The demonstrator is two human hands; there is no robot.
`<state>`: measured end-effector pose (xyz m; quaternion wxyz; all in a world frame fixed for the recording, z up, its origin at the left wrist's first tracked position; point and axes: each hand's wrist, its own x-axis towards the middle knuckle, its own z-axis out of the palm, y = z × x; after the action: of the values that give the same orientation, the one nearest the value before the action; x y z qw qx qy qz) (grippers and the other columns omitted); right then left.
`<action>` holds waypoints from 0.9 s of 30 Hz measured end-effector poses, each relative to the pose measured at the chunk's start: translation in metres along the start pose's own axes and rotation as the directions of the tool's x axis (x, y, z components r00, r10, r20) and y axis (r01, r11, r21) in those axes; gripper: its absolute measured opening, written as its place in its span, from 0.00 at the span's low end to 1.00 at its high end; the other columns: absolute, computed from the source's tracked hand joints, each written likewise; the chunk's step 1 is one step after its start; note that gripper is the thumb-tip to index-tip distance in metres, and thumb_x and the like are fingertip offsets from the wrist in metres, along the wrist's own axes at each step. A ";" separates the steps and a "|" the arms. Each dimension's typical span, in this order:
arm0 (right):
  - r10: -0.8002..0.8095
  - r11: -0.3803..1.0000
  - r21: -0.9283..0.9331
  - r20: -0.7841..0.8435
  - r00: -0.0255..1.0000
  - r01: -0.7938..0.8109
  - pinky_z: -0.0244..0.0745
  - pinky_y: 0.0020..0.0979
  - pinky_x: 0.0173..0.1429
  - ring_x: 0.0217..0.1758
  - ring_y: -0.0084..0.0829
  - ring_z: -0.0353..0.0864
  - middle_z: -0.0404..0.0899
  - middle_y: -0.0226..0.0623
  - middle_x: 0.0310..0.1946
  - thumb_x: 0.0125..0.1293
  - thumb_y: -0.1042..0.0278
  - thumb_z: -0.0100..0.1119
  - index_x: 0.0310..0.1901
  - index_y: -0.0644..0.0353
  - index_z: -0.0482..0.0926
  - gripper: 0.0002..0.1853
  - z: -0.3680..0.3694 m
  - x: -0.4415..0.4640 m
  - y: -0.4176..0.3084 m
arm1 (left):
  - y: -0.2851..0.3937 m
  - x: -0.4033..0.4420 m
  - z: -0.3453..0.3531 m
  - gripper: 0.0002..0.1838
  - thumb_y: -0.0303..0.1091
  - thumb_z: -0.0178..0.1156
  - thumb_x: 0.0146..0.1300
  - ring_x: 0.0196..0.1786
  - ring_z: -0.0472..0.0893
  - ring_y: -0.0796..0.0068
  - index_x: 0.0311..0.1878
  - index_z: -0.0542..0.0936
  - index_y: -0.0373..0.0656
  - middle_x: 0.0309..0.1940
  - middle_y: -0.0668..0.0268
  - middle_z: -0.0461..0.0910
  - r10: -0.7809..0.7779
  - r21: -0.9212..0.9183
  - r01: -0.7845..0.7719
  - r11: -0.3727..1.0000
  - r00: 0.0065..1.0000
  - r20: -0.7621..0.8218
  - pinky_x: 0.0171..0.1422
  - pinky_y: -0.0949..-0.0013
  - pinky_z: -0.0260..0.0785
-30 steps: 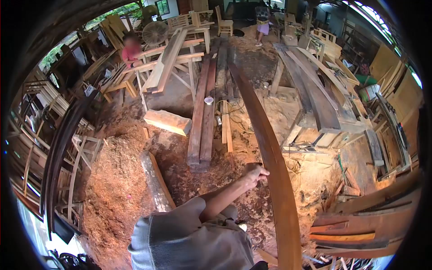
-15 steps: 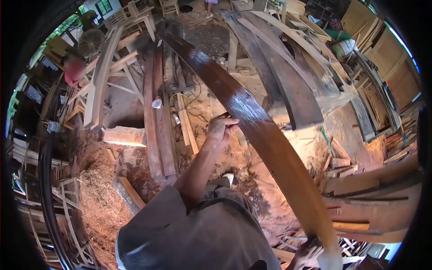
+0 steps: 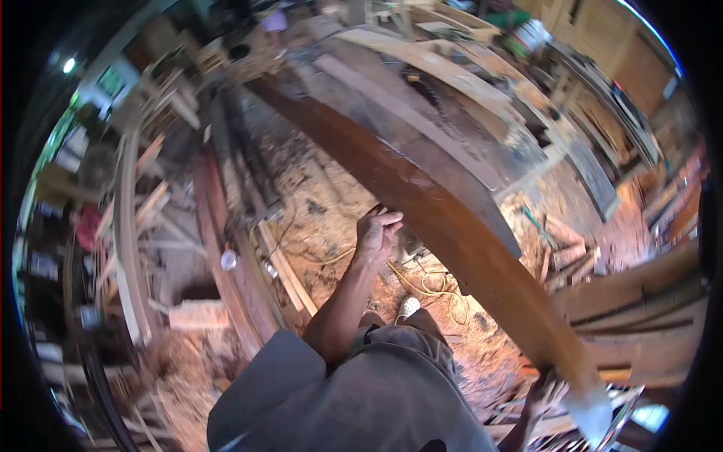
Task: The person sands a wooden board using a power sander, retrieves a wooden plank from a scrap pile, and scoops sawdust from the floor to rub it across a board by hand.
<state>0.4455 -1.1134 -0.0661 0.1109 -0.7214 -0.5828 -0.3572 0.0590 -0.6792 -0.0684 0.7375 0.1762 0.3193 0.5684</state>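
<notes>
A long reddish-brown plank (image 3: 444,226) runs diagonally from the upper left to the lower right, in front of my body. My left hand (image 3: 379,232) grips its near edge around the middle, with the fingertips partly hidden under the board. Close to the plank's lower right end, my right hand (image 3: 548,393) holds the edge; its fingers are blurred. Beyond the plank is a workbench with dark boards (image 3: 422,124) lying on it, and the plank overlaps the view of the nearest one. Whether the two touch is not clear.
Reddish beams (image 3: 218,248) and pale strips (image 3: 286,267) lie on the floor at left. A yellow cord (image 3: 433,290) coils near my shoe (image 3: 409,306). Scrap boards (image 3: 640,331) are stacked at right. A person in red (image 3: 86,226) is at far left, another person (image 3: 275,22) at the top.
My view has turned right. The plank has swung to a flatter diagonal, its far end now over the bench side. My right hand has come into view on its near end.
</notes>
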 end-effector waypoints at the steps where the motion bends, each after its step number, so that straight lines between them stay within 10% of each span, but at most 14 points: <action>1: -0.010 1.000 -0.018 0.065 0.998 0.011 0.77 0.57 0.52 0.47 0.55 0.80 0.81 0.50 0.45 0.67 0.76 0.57 0.43 0.65 0.81 0.06 0.024 0.002 0.002 | -0.012 0.023 0.008 0.14 0.16 0.64 0.55 0.44 0.82 0.77 0.45 0.81 0.40 0.41 0.66 0.83 -0.040 0.020 0.039 0.999 0.999 0.029 0.44 0.78 0.71; 5: 0.044 0.998 0.027 0.391 0.919 -0.059 0.75 0.59 0.56 0.48 0.58 0.78 0.79 0.53 0.46 0.64 0.74 0.58 0.46 0.64 0.80 0.10 0.105 -0.001 -0.012 | -0.086 0.105 -0.038 0.15 0.15 0.64 0.55 0.47 0.81 0.76 0.44 0.82 0.43 0.43 0.69 0.83 -0.089 -0.038 0.085 0.996 0.987 -0.137 0.51 0.71 0.72; 11: 0.240 0.948 0.116 0.353 0.904 -0.297 0.74 0.56 0.58 0.48 0.57 0.77 0.80 0.53 0.46 0.63 0.67 0.66 0.44 0.66 0.80 0.12 0.129 0.038 -0.051 | -0.090 0.137 -0.061 0.19 0.16 0.62 0.60 0.56 0.82 0.70 0.54 0.81 0.43 0.49 0.67 0.83 -0.178 -0.095 0.163 0.982 0.966 -0.187 0.66 0.63 0.73; 17: 0.080 0.977 0.150 0.403 0.912 -0.152 0.73 0.57 0.60 0.52 0.60 0.77 0.80 0.56 0.47 0.67 0.64 0.66 0.49 0.69 0.79 0.17 0.178 0.070 -0.060 | -0.072 0.200 -0.060 0.15 0.16 0.62 0.61 0.55 0.82 0.70 0.50 0.82 0.42 0.49 0.66 0.84 -0.109 -0.146 0.085 0.986 0.980 -0.165 0.66 0.61 0.75; 21: 0.081 0.984 0.106 0.464 0.882 -0.146 0.72 0.58 0.68 0.61 0.64 0.75 0.79 0.55 0.55 0.66 0.66 0.65 0.51 0.68 0.79 0.16 0.201 0.084 -0.069 | -0.062 0.243 -0.056 0.09 0.19 0.62 0.62 0.39 0.80 0.81 0.41 0.80 0.47 0.35 0.75 0.81 -0.119 -0.110 0.107 0.988 0.987 -0.109 0.47 0.75 0.71; 22: 0.076 0.990 0.066 0.505 0.860 -0.126 0.72 0.57 0.69 0.61 0.62 0.76 0.79 0.53 0.57 0.68 0.67 0.63 0.54 0.66 0.79 0.17 0.203 0.085 -0.070 | -0.062 0.255 -0.066 0.11 0.19 0.58 0.59 0.27 0.68 0.85 0.28 0.72 0.50 0.24 0.78 0.68 -0.153 -0.106 0.165 0.981 0.982 0.114 0.35 0.79 0.61; 24: -0.036 0.999 -0.004 0.546 0.837 0.045 0.71 0.56 0.69 0.61 0.57 0.76 0.80 0.51 0.57 0.68 0.67 0.60 0.56 0.62 0.79 0.17 0.203 0.080 -0.063 | -0.061 0.261 -0.062 0.20 0.19 0.56 0.52 0.23 0.56 0.85 0.19 0.57 0.54 0.21 0.76 0.54 -0.164 0.014 0.163 0.987 0.984 0.077 0.31 0.76 0.51; 25: -0.065 0.997 -0.009 0.478 0.876 0.079 0.71 0.53 0.67 0.59 0.53 0.75 0.79 0.46 0.56 0.65 0.67 0.62 0.53 0.61 0.79 0.16 0.210 0.070 -0.061 | -0.062 0.266 -0.082 0.15 0.19 0.59 0.58 0.27 0.67 0.86 0.22 0.69 0.52 0.23 0.77 0.66 -0.159 -0.064 0.185 0.981 0.944 0.291 0.36 0.78 0.63; 26: 0.083 0.984 0.103 0.466 0.881 -0.147 0.72 0.53 0.63 0.55 0.53 0.76 0.79 0.48 0.52 0.65 0.68 0.63 0.52 0.62 0.78 0.15 0.188 0.111 -0.080 | -0.060 0.258 -0.062 0.06 0.21 0.64 0.63 0.41 0.80 0.83 0.35 0.81 0.47 0.36 0.73 0.81 -0.231 -0.060 0.224 0.973 0.959 -0.165 0.53 0.74 0.74; 27: 0.068 0.980 0.139 0.446 0.893 -0.144 0.72 0.53 0.59 0.52 0.53 0.76 0.78 0.49 0.47 0.64 0.69 0.64 0.50 0.62 0.77 0.14 0.182 0.125 -0.085 | -0.058 0.260 -0.070 0.12 0.23 0.68 0.64 0.55 0.83 0.78 0.50 0.83 0.43 0.50 0.69 0.84 -0.238 -0.023 0.238 0.971 0.949 -0.208 0.67 0.65 0.73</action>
<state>0.4463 -0.8883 -0.1384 0.0564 -0.8020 -0.5805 -0.1286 0.0930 -0.4562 -0.2260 0.7626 0.0767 0.4149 0.4903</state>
